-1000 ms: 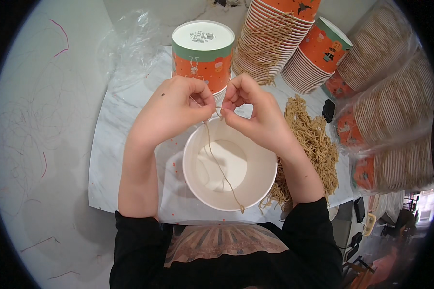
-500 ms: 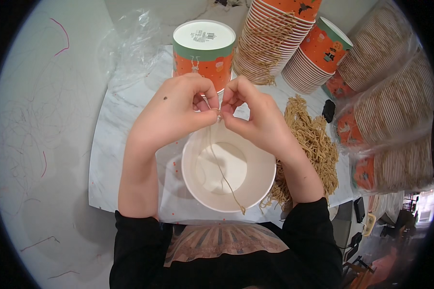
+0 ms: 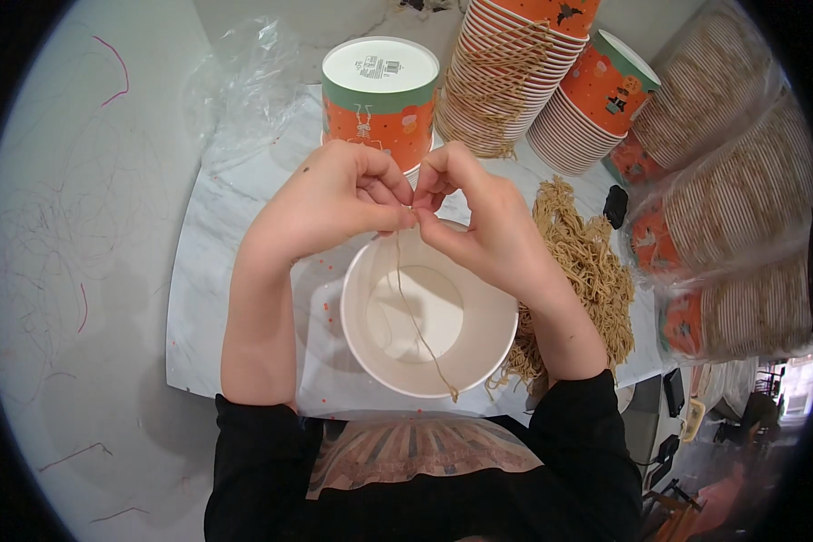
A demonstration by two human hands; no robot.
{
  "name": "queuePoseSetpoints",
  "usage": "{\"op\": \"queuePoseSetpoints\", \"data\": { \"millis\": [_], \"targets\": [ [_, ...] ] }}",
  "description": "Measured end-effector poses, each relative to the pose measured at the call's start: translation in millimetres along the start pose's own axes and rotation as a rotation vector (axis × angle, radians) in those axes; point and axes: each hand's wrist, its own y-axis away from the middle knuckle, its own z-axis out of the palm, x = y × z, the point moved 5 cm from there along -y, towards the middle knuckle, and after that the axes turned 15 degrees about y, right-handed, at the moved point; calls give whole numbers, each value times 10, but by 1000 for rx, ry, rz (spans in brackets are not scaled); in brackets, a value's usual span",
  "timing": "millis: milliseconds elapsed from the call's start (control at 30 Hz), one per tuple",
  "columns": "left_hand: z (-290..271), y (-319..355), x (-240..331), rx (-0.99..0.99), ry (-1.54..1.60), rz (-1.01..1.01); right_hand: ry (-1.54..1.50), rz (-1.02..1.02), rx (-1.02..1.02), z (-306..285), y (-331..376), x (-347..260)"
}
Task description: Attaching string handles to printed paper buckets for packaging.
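Two hands meet over a white paper bowl that sits at the near edge of the marble tabletop. On the left side, crumpled clear plastic wrap lies at the far left corner of the tabletop. The left hand has its thumb and fingertips pressed together, pinching the top of a thin tan string. Behind the hands stands an upside-down orange and green paper cup, its white base facing up. The right hand is pinched shut on the same string, fingertips touching those of the left hand just above the bowl's far rim. From the pinch the string hangs down across the inside of the bowl and over its near rim. Further right, a pile of tan strings lies beside the bowl, under the right forearm. Stacks of nested cups lean along the far edge, and bagged stacks crowd the right edge.
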Motion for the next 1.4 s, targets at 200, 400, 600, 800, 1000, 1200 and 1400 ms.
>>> {"op": "queuePoseSetpoints", "data": {
  "millis": [200, 400, 600, 800, 1000, 1200, 1400],
  "targets": [
    [-13, -28, -5, -20, 91, -94, -7, 41, 30, -42, 19, -8],
    [-60, -65, -61, -78, 139, -52, 24, 21, 50, -26, 23, -54],
    [-51, -111, -123, -96, 26, -34, 39, 14, 5, -18, 15, -19],
    [-67, -110, -90, -7, 83, -8, 187, -25, -27, -46, 14, -30],
    [-68, -111, -108, 44, 78, -78, 296, -43, 3, -2, 21, -45],
    [-74, -135, -134, 39, 96, -108, 255, 27, 26, 27, 22, 43],
    [-89, -120, -102, 32, 114, -100, 67, 177, -30, 70, 25, 168]
  ]
}}
